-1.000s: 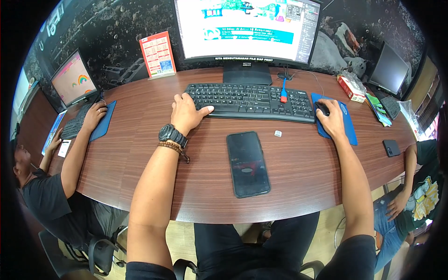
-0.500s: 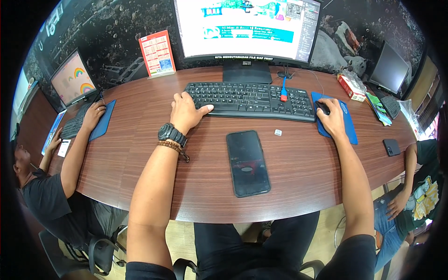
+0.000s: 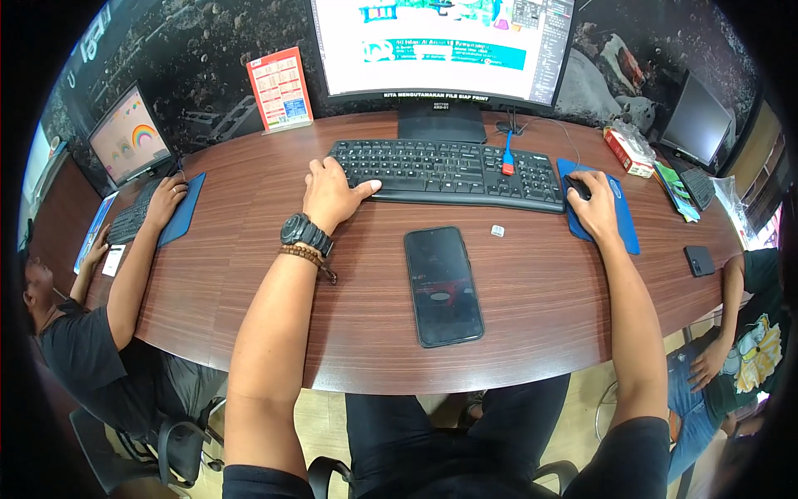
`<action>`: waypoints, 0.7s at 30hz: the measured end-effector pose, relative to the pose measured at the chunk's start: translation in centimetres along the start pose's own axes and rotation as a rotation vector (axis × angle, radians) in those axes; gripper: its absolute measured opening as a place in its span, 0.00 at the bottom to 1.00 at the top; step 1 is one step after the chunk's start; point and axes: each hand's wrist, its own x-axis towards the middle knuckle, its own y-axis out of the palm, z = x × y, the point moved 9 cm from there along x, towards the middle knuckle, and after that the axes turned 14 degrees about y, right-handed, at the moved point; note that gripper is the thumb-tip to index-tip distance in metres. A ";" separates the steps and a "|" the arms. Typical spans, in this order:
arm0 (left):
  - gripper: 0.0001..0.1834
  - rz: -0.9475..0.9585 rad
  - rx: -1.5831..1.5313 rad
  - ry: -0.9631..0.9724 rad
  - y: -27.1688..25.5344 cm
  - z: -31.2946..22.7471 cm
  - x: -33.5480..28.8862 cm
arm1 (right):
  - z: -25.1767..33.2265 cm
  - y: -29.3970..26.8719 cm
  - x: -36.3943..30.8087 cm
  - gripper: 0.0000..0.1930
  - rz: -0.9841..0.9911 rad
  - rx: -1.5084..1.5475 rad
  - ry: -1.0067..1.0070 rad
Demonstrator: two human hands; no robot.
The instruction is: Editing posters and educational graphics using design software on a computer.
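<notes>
My left hand (image 3: 332, 196) rests on the left end of a black keyboard (image 3: 453, 173), thumb stretched along its front edge; the wrist wears a black watch and a bead bracelet. My right hand (image 3: 595, 205) is cupped over a black mouse (image 3: 575, 186) on a blue mouse pad (image 3: 619, 218). A large monitor (image 3: 440, 46) with a bright page stands behind the keyboard. A black phone (image 3: 442, 284) lies face up with a dark screen on the brown wooden desk (image 3: 532, 308), between my forearms.
A red USB stick (image 3: 507, 163) sticks up at the keyboard. A small white object (image 3: 497, 231) lies near the phone. A red card stand (image 3: 280, 88) is at the back left. People sit at both sides; the left one (image 3: 91, 349) works at a second screen (image 3: 129, 135).
</notes>
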 end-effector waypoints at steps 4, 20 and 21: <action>0.52 -0.007 0.007 0.003 0.1 0.2 0.0 | 0.4 -0.1 -0.2 0.18 -0.007 0.007 0.000; 0.52 0.016 0.013 -0.008 0.2 0.1 0.1 | 0.0 0.0 0.0 0.18 -0.008 0.008 -0.012; 0.52 0.017 0.015 -0.008 0.2 0.1 0.1 | 0.0 -0.1 0.0 0.18 -0.009 0.007 -0.011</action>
